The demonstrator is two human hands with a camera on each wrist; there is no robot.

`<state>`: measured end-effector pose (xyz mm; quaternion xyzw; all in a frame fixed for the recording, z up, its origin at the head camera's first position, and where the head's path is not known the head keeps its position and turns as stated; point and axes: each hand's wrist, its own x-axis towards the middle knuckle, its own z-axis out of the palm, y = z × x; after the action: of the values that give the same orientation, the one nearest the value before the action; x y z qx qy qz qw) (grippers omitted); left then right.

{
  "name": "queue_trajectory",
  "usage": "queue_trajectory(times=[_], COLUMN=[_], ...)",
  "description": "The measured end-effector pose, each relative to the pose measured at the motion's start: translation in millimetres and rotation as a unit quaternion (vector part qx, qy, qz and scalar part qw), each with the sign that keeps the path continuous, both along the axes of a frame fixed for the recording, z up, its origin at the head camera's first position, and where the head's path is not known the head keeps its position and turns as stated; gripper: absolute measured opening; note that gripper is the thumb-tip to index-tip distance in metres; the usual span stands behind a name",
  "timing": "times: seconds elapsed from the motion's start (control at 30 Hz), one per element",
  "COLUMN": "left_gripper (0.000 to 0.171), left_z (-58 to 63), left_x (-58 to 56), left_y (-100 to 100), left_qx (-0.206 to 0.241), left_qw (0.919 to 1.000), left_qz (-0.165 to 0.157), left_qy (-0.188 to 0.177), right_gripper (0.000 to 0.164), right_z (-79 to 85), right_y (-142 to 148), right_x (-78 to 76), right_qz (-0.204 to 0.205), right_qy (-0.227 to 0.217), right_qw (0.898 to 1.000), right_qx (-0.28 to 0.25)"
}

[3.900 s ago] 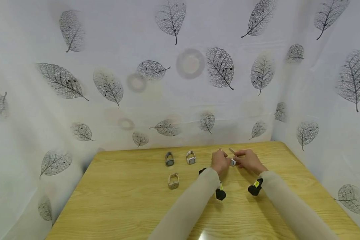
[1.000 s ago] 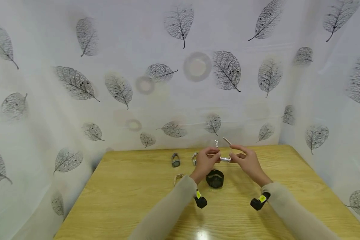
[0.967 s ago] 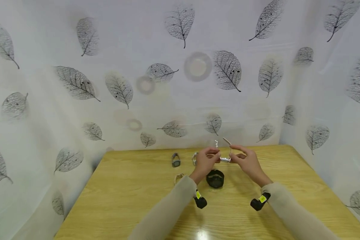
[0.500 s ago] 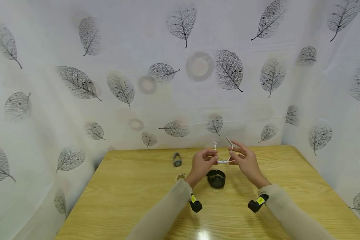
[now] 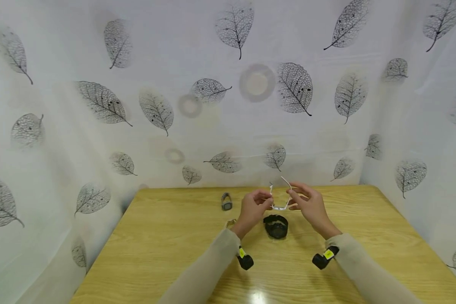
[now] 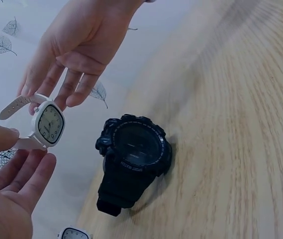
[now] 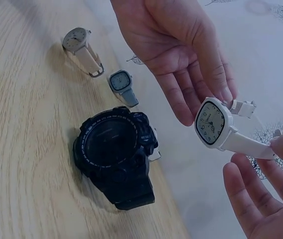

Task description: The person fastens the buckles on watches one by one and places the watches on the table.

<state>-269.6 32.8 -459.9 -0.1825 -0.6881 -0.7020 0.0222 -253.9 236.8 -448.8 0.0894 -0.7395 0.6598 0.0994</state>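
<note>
Both hands hold a white wristwatch (image 5: 279,208) above the table, its strap unfastened and the two ends standing up. My left hand (image 5: 252,211) pinches the buckle side of the strap near the case. On the opposite side, my right hand (image 5: 312,210) pinches the strap end with holes, thumb against fingers. The squarish dial (image 7: 212,123) shows in the right wrist view. Just below the hands, a chunky black sports watch (image 5: 276,228) sits on the table. Another white watch is hidden by my left hand in the head view; its edge (image 6: 74,233) shows in the left wrist view.
A grey watch (image 5: 226,203) stands toward the back, left of my left hand. A beige-strapped watch (image 5: 229,223) is partly covered by my left forearm. The wooden table (image 5: 167,249) ends at a leaf-patterned curtain (image 5: 220,126).
The white watch, earlier low between close hands, is now lifted with its strap spread. Lately it has lowered slightly. The left hand has shifted left, covering the second white watch; the black watch is uncovered.
</note>
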Motion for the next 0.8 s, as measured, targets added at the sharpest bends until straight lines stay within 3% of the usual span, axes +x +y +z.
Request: queue_trajectory(times=[0.33, 0.8], left_gripper=[0.024, 0.023], left_z=[3.1, 13.5], left_x=[-4.8, -7.2], left_y=[-10.8, -20.0], left_qx=[0.027, 0.003], left_qw=[0.9994, 0.9996], left_qz=[-0.018, 0.023], left_qy=[-0.014, -0.016], right_gripper=[0.04, 0.041], right_z=[7.6, 15.2], right_y=[-7.3, -13.9], right_x=[0.2, 1.7], right_qz=[0.019, 0.041], right_qy=[0.01, 0.017], right_qw=[1.0, 0.998], right_qx=[0.017, 0.039])
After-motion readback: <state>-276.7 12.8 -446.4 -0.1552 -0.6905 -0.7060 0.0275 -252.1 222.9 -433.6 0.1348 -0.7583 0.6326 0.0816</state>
